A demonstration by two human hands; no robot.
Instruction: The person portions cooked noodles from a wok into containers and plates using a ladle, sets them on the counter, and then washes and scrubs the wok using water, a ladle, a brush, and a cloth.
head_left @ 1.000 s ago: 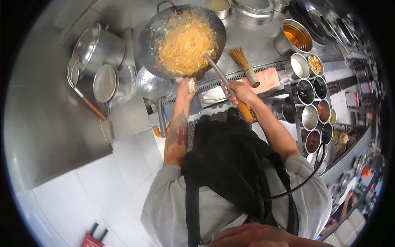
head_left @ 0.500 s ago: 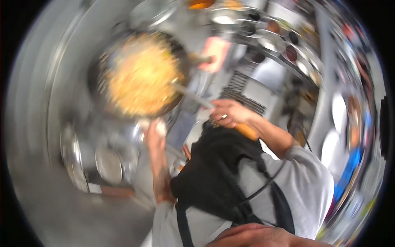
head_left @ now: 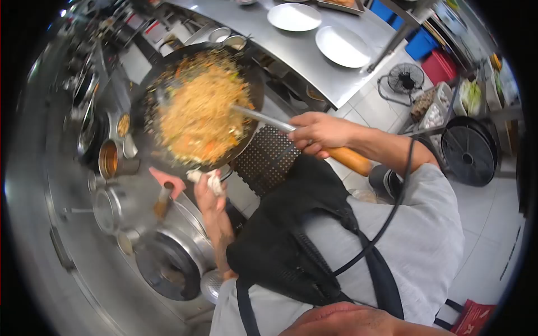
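Note:
A large dark wok is full of yellow-orange noodles with bits of green and orange vegetables. My left hand is closed around a white cloth at the wok's near rim. My right hand grips the spatula, which has an orange wooden handle and a metal shaft. The tip of the spatula is among the noodles at the right side of the wok, where its end is hidden.
Two white plates rest on a steel table beyond the wok. Pots, a pink cloth and a brush stand at the left. A fan, crates and a round black fan stand on the right over a tiled floor.
The view has swung round, from the row of containers to the steel table with plates and the tiled floor. Both hands keep their holds, and the wok is still before me.

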